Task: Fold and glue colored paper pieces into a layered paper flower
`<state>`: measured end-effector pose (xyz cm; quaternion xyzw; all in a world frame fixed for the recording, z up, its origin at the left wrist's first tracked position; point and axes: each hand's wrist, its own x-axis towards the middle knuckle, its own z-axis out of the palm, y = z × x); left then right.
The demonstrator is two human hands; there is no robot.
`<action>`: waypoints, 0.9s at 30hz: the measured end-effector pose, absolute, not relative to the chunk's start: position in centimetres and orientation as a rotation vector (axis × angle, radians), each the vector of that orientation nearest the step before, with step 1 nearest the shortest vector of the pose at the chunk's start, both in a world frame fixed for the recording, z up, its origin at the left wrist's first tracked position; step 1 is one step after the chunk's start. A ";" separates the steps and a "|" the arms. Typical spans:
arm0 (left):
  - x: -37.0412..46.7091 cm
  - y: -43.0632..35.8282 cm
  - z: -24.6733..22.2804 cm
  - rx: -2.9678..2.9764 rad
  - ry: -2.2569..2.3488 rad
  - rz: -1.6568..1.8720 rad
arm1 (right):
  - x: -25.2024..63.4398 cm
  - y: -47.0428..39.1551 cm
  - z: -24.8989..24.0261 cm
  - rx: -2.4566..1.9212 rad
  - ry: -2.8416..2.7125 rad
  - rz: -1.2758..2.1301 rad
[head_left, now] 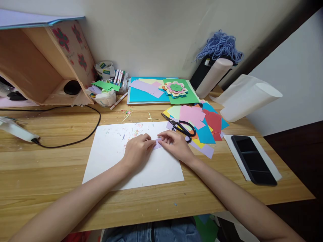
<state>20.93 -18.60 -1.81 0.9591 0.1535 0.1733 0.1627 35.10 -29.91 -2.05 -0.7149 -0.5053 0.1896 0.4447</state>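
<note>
A small piece of purple paper [157, 144] is pinched between my two hands, above a white sheet of paper [108, 164]. My left hand [138, 148] has its thumb and fingers closed on the left end of the purple piece. From the other side my right hand [175, 144] grips its right end, fingers curled. Scissors with black handles [180, 127] lie just beyond my right hand, on a heap of coloured paper scraps [191, 116]. Tiny coloured bits are scattered over the upper part of the white sheet.
Behind stand a cup of paper scraps [107, 99], markers [118, 77] and a layered paper flower [175, 88] on stacked coloured sheets [136, 97]. Paper rolls [242, 101] and a black phone [253, 159] are at right. A black cable [97, 127] curves across the left, before an open box [58, 67].
</note>
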 end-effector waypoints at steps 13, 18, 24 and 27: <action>20.9 -19.1 -1.5 3.042 0.346 0.501 | 35.5 -30.5 -1.6 -1.709 -1.756 0.134; 20.8 -19.0 -1.8 3.004 0.393 0.510 | 35.7 -30.7 -1.4 -1.715 -1.888 0.078; 20.9 -19.1 -1.5 2.978 0.413 0.492 | 35.9 -30.7 -1.3 -1.692 -1.953 0.054; 20.9 -19.2 -1.3 3.006 0.369 0.477 | 35.9 -30.7 -1.4 -1.692 -1.964 0.064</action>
